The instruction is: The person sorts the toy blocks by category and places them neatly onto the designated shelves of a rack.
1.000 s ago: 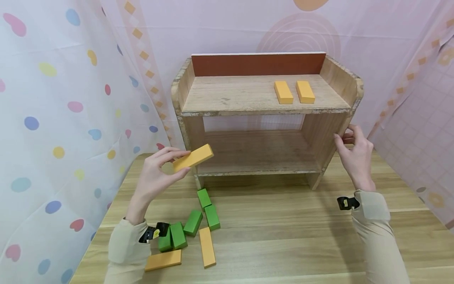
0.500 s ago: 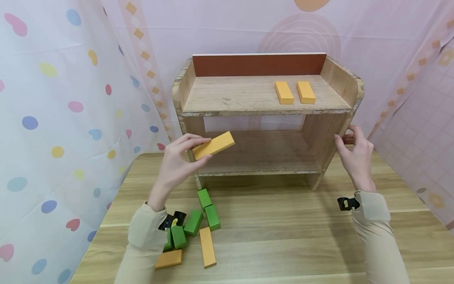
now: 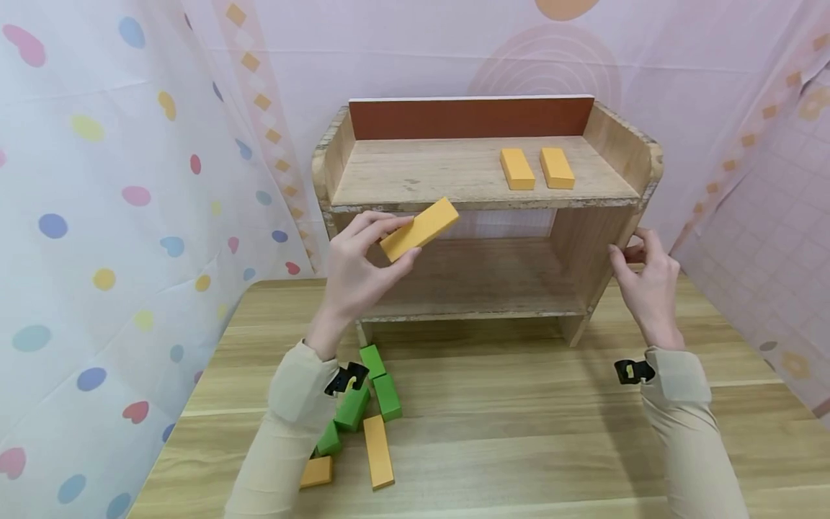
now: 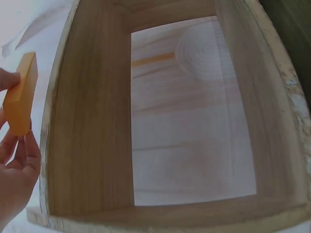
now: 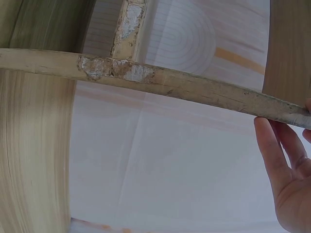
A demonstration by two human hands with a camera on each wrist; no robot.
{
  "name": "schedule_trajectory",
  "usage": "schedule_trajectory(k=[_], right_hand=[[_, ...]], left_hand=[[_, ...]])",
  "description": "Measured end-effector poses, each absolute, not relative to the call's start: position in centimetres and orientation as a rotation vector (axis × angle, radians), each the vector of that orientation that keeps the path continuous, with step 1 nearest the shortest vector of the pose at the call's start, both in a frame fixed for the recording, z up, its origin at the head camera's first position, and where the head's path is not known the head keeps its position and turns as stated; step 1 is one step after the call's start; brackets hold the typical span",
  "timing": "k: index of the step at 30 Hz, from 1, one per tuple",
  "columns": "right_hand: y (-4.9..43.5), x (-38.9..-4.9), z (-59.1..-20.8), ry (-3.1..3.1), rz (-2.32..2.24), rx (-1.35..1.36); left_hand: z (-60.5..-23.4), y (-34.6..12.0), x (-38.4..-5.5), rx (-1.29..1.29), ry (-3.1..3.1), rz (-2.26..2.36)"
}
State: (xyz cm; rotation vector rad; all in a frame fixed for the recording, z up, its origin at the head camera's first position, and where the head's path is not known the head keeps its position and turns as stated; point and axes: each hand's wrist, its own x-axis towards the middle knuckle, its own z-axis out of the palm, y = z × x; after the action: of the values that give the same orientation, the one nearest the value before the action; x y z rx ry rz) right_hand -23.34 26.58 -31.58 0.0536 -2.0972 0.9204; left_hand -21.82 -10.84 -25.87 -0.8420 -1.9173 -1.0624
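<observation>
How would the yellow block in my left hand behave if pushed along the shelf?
The yellow block is probably stiff: pinched near one end by your left hand, it shows no sag. Its flat faces and straight edges suggest it would slide rather than roll. Its smooth-looking surface may feel slightly slippery.

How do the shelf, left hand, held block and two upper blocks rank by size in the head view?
1. Shelf
2. Left hand
3. Held block
4. Left upper block, right upper block: too alike to rank
</observation>
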Motion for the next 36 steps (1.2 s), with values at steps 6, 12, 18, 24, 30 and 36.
schedule_trajectory(k=[6,12,18,24,30,36], right_hand=[[26.4,-23.3,-31.5,-2.105,0.923,0.05],[26.3,-23.3,-31.5,-2.112,0.928,0.04],[26.4,-23.4,-31.5,-2.109,0.929,0.035],[26.4,-23.4,-31.5,-2.109,0.919,0.039],[26.5,-23.3,-31.6,-2.108,0.919,0.038],[26.5,-23.3,-31.6,-2.103,0.913,0.037]], left_hand=[[-25.1,-9.6,-22.3,-0.814,-1.869,-1.033],[-24.6,-8.7,-23.2,-0.786,-1.826,-0.975],[-24.3,-7.6,-24.0,-0.747,-1.827,-0.935],[-24.2,-6.6,-24.4,-0.728,-1.834,-0.896],[-24.1,-5.5,-24.9,-0.683,-1.848,-0.787],[-24.0,-4.5,-25.1,-0.599,-1.894,-0.599]])
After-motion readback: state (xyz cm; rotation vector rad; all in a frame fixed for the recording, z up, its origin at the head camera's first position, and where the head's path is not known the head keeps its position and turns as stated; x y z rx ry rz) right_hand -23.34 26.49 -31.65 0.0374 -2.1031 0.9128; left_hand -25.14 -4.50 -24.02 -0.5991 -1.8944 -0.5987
